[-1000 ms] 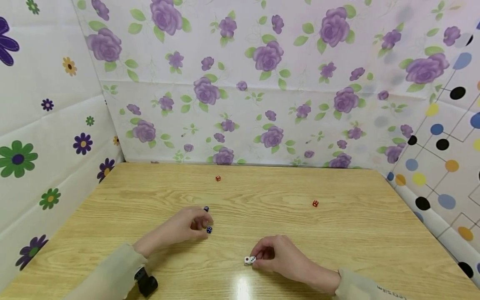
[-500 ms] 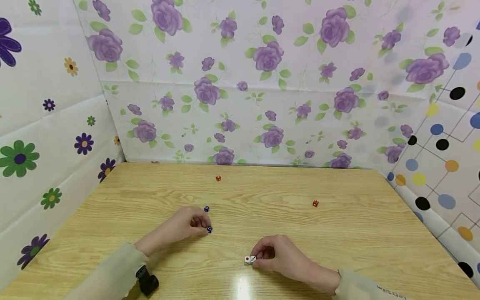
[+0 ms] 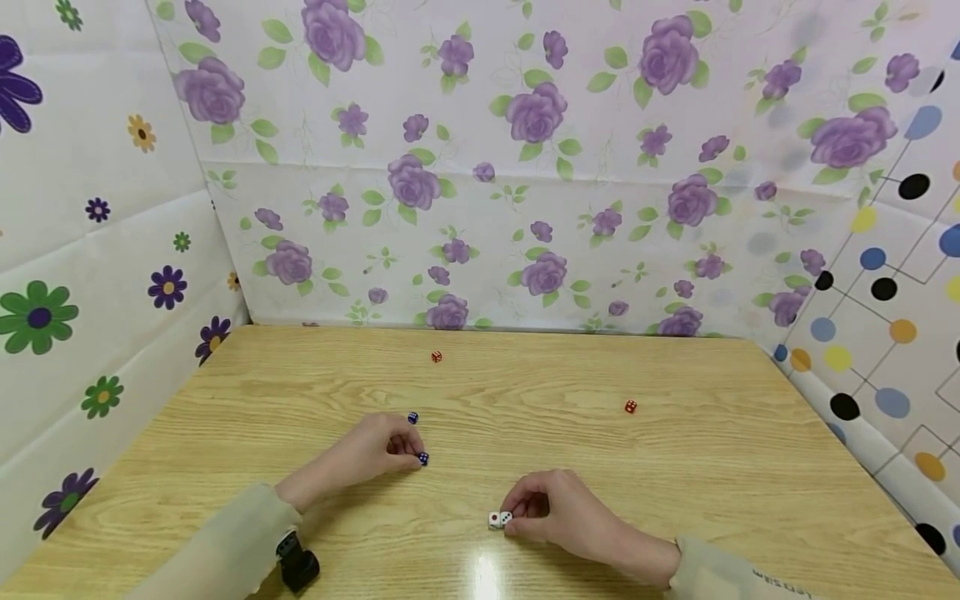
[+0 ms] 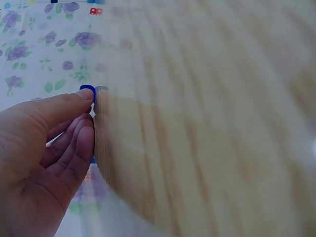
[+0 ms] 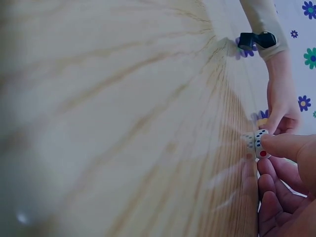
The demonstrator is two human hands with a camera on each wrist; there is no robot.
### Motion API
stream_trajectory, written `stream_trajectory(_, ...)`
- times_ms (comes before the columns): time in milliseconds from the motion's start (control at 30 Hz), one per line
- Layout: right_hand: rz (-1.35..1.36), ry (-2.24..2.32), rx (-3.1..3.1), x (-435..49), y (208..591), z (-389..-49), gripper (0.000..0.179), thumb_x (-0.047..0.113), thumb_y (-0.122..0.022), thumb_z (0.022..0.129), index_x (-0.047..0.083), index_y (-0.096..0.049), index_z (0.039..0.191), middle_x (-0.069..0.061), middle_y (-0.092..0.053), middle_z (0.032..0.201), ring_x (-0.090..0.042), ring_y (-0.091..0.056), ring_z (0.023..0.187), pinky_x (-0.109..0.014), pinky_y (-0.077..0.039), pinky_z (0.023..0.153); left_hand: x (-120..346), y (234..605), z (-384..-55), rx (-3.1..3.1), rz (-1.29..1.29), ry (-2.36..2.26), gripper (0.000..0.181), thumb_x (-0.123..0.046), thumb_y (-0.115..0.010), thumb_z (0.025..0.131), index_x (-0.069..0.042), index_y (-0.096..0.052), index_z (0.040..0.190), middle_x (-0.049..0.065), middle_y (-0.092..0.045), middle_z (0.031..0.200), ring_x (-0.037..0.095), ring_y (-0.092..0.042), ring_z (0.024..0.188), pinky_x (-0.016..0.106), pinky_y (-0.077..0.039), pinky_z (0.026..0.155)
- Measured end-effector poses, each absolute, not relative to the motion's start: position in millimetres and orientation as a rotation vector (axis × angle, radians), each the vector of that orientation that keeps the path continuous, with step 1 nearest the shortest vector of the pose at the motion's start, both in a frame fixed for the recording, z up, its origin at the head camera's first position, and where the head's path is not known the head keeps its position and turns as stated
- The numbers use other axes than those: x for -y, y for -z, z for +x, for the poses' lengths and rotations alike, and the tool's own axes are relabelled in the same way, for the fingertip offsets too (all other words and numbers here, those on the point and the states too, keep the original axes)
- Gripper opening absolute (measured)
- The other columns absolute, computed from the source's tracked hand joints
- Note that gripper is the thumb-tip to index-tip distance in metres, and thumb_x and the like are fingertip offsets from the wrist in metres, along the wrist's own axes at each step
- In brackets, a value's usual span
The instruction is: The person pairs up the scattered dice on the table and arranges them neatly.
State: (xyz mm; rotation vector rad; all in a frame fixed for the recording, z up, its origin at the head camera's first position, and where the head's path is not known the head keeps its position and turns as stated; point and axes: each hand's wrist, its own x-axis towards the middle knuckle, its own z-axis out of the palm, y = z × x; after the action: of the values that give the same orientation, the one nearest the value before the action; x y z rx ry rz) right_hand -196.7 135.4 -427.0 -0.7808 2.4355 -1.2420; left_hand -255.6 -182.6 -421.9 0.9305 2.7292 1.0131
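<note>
In the head view my left hand pinches a blue die with white pips, low on the wooden table. The left wrist view has the thumb pressed against that die. Just beyond these fingers lies a second blue die. My right hand pinches a white die at the front, thumb on its near side. Touching that die's left side is another white die, its red single pip showing.
Toward the back of the table lies a red die; a second red die sits farther right. Patterned cloth walls enclose the back and both sides. A black wrist camera is strapped to the left sleeve.
My left fingers have closed in on the nearer blue die, which has shifted slightly to the right. The far blue die is now fully visible. My right hand and the white dice stay put.
</note>
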Motion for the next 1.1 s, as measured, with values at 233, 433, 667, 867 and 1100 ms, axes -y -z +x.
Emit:
stream_trajectory(233,-0.774,1.242,-2.438,-136,427,-197,0.009,0.025,-0.080,0.083,0.023,-0.074,0.089,0.009,-0.069,0.081,-0.001,-0.056,0.069,-0.017,-0.047,0.060,167,420,-252,-2.707,0.933,-1.001,0.006,-0.015,-0.076,0.087,-0.014,-0.071,0.090,-0.006,-0.068,0.082,-0.002,-0.057,0.071,0.018,-0.051,0.066)
stream_trajectory(433,-0.775,1.236,-2.448,-135,427,-197,0.008,0.025,-0.080,0.083,0.023,-0.074,0.089,0.009,-0.068,0.080,0.000,-0.057,0.069,-0.017,-0.047,0.061,152,419,-253,-2.721,0.908,-1.005,0.006,-0.016,-0.076,0.086,-0.013,-0.072,0.089,-0.006,-0.069,0.080,-0.002,-0.057,0.070,0.018,-0.050,0.066)
stream_trajectory(667,-0.782,1.240,-2.446,-135,427,-197,0.008,0.025,-0.080,0.084,0.023,-0.074,0.089,0.009,-0.068,0.081,0.000,-0.057,0.069,-0.017,-0.048,0.061,136,421,-255,-2.725,0.931,-1.009,0.006,-0.015,-0.077,0.086,-0.012,-0.073,0.088,-0.004,-0.070,0.080,-0.004,-0.057,0.069,0.017,-0.050,0.065)
stream_trajectory(867,-0.799,1.242,-2.453,-135,428,-197,0.008,0.024,-0.080,0.083,0.023,-0.074,0.089,0.010,-0.068,0.080,0.001,-0.057,0.069,-0.017,-0.048,0.061,122,423,-256,-2.716,0.922,-1.025,0.005,-0.014,-0.077,0.086,-0.011,-0.072,0.087,-0.004,-0.069,0.080,-0.003,-0.057,0.069,0.017,-0.050,0.064)
stream_trajectory(1100,-0.802,1.247,-2.450,-135,429,-197,0.009,0.024,-0.080,0.083,0.023,-0.074,0.089,0.009,-0.069,0.080,0.001,-0.057,0.068,-0.017,-0.048,0.060,108,422,-256,-2.765,0.936,-0.965,0.007,-0.010,-0.077,0.084,-0.011,-0.070,0.085,-0.004,-0.066,0.076,-0.001,-0.054,0.066,0.016,-0.048,0.062)
